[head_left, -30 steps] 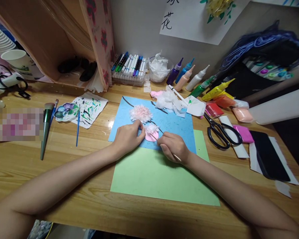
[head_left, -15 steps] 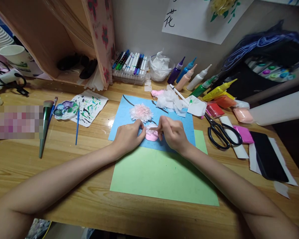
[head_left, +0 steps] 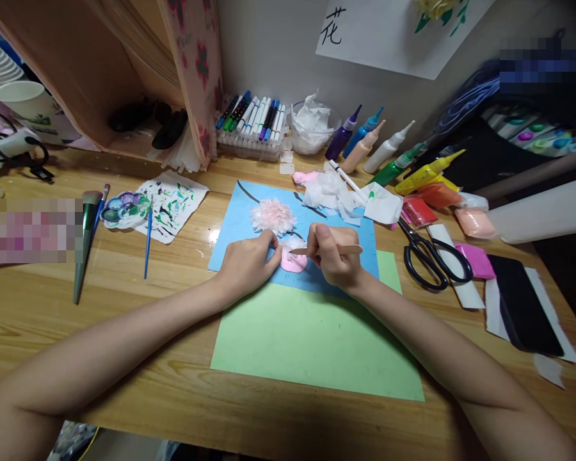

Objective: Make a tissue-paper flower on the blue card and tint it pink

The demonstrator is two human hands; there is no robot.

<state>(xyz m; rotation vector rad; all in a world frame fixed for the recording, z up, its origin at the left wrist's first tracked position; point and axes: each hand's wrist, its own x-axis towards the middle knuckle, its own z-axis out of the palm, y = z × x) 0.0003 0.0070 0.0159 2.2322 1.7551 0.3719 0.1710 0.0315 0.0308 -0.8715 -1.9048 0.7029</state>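
On blue paper (head_left: 230, 224) lies a flat pink clay disc (head_left: 293, 261) with white tissue petals at its upper part. My right hand (head_left: 336, 256) grips a brown pointed stick (head_left: 349, 250), its tip touching the disc's middle. My left hand (head_left: 250, 257) rests on the paper at the disc's left side, thumb and forefinger slightly apart beside its edge; the other fingers are partly hidden. Just above sits a fluffy pink-and-white tissue flower (head_left: 272, 216), near dark painted stems. Green paper (head_left: 312, 339) lies beneath the blue sheet.
Torn white tissue (head_left: 333, 192) and a pink clay lump (head_left: 306, 178) lie behind. Black scissors (head_left: 425, 259), clay packets (head_left: 475, 222) and a phone (head_left: 528, 307) are on the right. Paint bottles (head_left: 386, 149) and markers (head_left: 252, 121) stand at the back; brushes (head_left: 87, 246) lie left.
My right hand has turned the stick, so its length now shows pointing left over the disc. My left hand stays in place. The view has shifted slightly.
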